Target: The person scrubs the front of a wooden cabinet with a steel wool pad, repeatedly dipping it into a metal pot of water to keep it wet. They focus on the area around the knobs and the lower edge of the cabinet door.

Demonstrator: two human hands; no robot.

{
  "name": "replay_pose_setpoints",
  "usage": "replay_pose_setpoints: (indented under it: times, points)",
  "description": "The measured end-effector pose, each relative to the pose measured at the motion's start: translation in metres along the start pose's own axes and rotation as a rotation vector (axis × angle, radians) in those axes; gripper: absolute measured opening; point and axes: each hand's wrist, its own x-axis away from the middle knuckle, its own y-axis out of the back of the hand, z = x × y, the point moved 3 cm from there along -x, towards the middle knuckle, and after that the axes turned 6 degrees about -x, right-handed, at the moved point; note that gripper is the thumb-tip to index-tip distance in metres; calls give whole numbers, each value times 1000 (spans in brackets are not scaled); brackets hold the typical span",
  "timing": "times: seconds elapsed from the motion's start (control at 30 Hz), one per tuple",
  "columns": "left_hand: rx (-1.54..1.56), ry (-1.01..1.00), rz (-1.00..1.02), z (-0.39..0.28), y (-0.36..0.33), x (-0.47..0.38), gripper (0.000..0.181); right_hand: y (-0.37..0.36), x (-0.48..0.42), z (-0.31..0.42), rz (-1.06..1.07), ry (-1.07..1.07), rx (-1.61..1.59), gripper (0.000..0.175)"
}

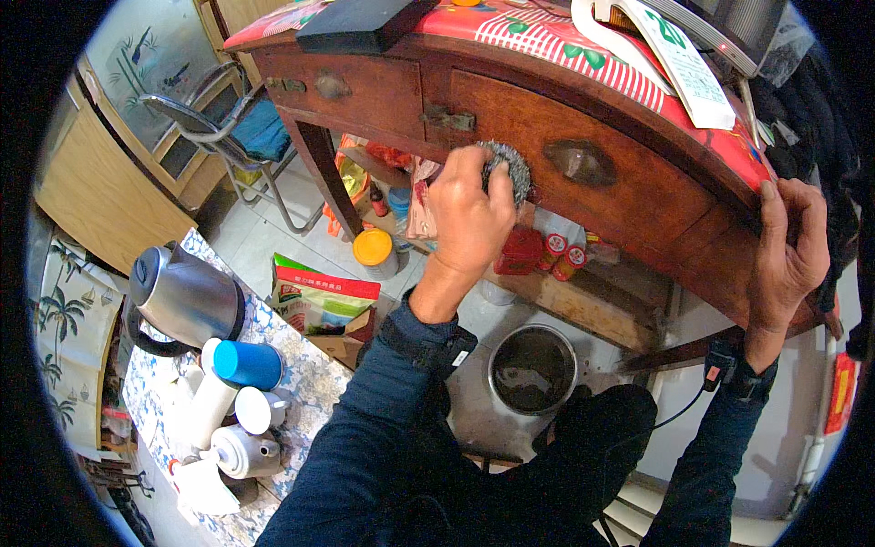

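My left hand [468,212] grips a grey steel wool scrubber [517,172] and presses it to the lower part of a brown wooden drawer front [502,113]. Left of the scrubber is a tarnished metal latch [448,118]; to its right, a dark metal drawer pull plate [580,163]. At the right end of the desk, my right hand [789,253] holds the desk's top edge [724,161], thumb and fingers at the rim of the red patterned tablecloth [615,65]. A steel pot [533,369] with dark liquid stands on the floor between my legs.
On my left, a side table [307,390] bears a steel kettle [188,294], a blue cup [247,364], a white mug [260,410] and a teapot [243,451]. Red-lidded jars [569,262] sit on the shelf [581,301] under the desk. A folding chair [263,130] stands beyond.
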Motion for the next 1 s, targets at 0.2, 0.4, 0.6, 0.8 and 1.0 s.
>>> replay_pose_setpoints:
  times: [0.2, 0.4, 0.6, 0.8, 1.0]
  points:
    - [-29, -56, -84, -2, 2, -11, 13, 0, -2, 5, -31, 16, 19, 9]
    - [-67, -178, -41, -4, 14, -24, 12, -3, -4, 10, -42, -2, -8, 10]
    - [-162, -86, 12, -6, 10, -39, 13, -5, -4, 9, -81, 7, -21, 10]
    - [-337, -64, -123, -7, 27, -60, 15, -4, -5, 12, -71, 20, -30, 10]
    - [-126, -278, 12, -11, 18, -61, 10, -3, -9, 15, -55, 43, -54, 10]
